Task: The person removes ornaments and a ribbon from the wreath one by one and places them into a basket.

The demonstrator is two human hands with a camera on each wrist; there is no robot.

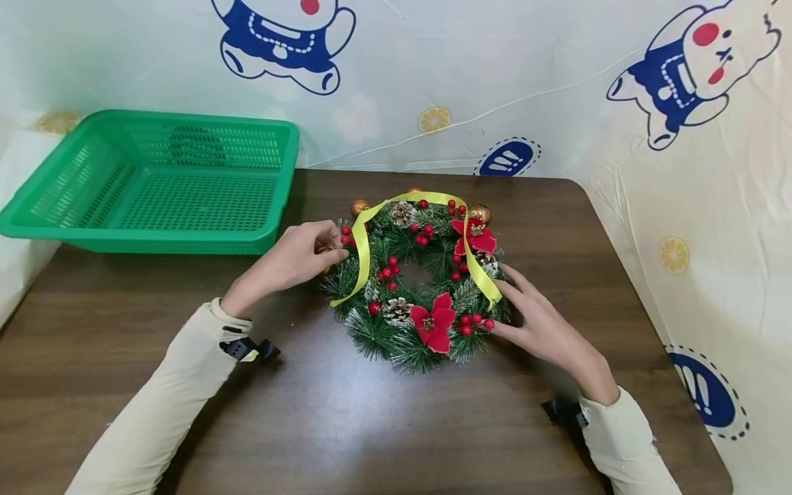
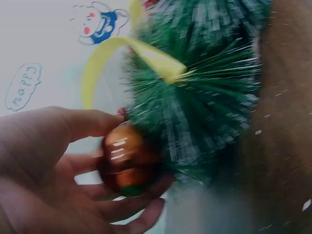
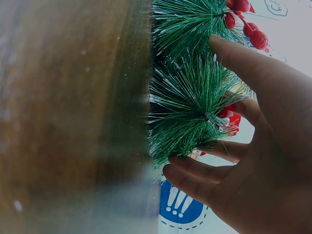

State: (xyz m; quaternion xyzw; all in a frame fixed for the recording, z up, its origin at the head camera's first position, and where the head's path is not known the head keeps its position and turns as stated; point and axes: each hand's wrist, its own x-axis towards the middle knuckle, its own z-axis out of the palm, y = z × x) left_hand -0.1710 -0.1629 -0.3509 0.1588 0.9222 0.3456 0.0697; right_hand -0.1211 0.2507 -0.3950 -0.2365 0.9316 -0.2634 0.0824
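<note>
Left hand (image 1: 293,258) gripping coppery bauble (image 2: 126,153), right hand (image 1: 544,324) spread — green wreath (image 1: 376,333), red berries (image 1: 387,272), yellow ribbon (image 1: 361,254)

On my feed I observe the left hand (image 2: 56,183) curled around a glossy copper-orange ball (image 2: 126,155) beside bristly green foliage (image 2: 204,109).

Cream left sleeve (image 1: 157,392), 8 o'clock; black wrist strap (image 1: 237,348), yellow-white patch (image 1: 250,356). Cream right sleeve (image 1: 623,440), 4 o'clock; black wrist piece (image 1: 562,410).
</note>
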